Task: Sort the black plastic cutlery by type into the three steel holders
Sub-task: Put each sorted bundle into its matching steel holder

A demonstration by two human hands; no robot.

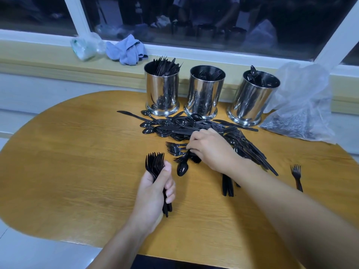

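Three steel holders stand at the table's far edge: the left holder is full of knives, the middle holder has forks inside, and spoons show in the right holder. A pile of black cutlery lies in front of them. My left hand grips a bundle of forks, tines up. At the near edge of the pile, my right hand has its fingers curled on the forks lying there. A spoon lies just under it.
A lone fork lies at the right of the wooden table. A clear plastic bag sits by the right holder. On the sill are a blue cloth and another clear bag.
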